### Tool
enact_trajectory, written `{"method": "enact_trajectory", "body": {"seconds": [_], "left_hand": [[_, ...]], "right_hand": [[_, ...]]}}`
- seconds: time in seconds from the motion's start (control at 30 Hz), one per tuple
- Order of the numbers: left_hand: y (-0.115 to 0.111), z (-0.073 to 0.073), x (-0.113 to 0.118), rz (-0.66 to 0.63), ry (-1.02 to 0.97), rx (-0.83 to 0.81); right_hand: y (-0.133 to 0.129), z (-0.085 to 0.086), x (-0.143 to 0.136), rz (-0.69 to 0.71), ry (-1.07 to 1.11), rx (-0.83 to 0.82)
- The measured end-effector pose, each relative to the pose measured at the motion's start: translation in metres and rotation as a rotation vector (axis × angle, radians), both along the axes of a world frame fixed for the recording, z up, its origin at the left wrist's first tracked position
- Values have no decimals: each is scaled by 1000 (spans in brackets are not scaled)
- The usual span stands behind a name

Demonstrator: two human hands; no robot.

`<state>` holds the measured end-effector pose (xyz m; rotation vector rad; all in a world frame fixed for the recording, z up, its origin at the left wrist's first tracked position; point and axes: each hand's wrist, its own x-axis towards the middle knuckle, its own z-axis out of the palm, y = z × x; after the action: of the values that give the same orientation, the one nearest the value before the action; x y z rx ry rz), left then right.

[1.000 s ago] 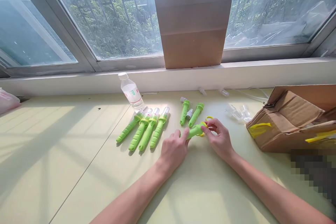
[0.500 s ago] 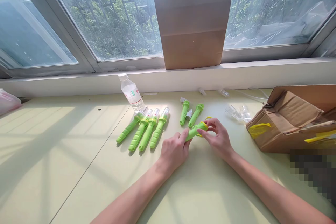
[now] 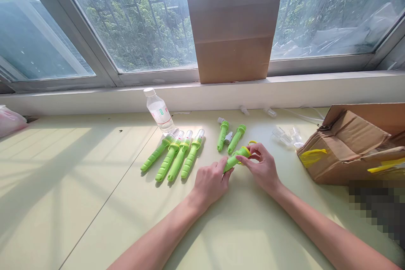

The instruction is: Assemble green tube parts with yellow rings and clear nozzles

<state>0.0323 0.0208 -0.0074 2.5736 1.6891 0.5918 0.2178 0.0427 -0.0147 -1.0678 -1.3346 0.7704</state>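
My left hand (image 3: 211, 180) is closed around the lower end of a green plastic tube handle (image 3: 233, 161), tilted up to the right just above the table. At its ridged, yellow-ringed upper end, the fingers of my right hand (image 3: 262, 164) pinch the rim. A thin yellow loop (image 3: 252, 142) sticks out there; its full shape is hidden by the fingers. Just beyond lie two similar green handles (image 3: 222, 136), (image 3: 236, 138) with a small clear-and-silver cap (image 3: 228, 138) between them. Several green handles with clear tops (image 3: 190, 159) lie side by side, left of my hands.
A water bottle (image 3: 159, 112) stands behind the row of handles. Clear plastic caps (image 3: 282, 136) lie to the right, with others (image 3: 270, 112) near the sill. An opened cardboard box (image 3: 341, 147) occupies the right side. A pinkish plastic bag (image 3: 11, 121) sits far left.
The view shifts very slightly. Both hands stay on the same green tube handle, with only small finger movement at its yellow-ringed end.
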Motion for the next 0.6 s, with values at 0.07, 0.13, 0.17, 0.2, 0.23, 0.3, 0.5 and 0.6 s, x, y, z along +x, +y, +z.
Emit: {"method": "enact_trajectory", "body": {"seconds": [0.07,0.13,0.17,0.2,0.23,0.3,0.5,0.6], "left_hand": [[0,1,0,-23,-25,-10],[-1,2,-1,-40,-59,-20],[-1,3,-1,-43,-75,-25],[0,4,-1,-42,-90,-29],[0,5,-2,-38,-102,-31],[0,6,-2,-30,-118,-37],[1,11,-1,-28,-150,-83],[1,12,-1,-27,-178,-101]], "right_hand": [[0,1,0,2,9,-2],[1,2,0,10,12,8],[2,2,0,19,13,15],[2,3,0,30,16,20],[2,3,0,42,20,23],[2,3,0,62,38,12],[1,0,-2,51,80,-21],[0,-1,-2,54,102,-19]]}}
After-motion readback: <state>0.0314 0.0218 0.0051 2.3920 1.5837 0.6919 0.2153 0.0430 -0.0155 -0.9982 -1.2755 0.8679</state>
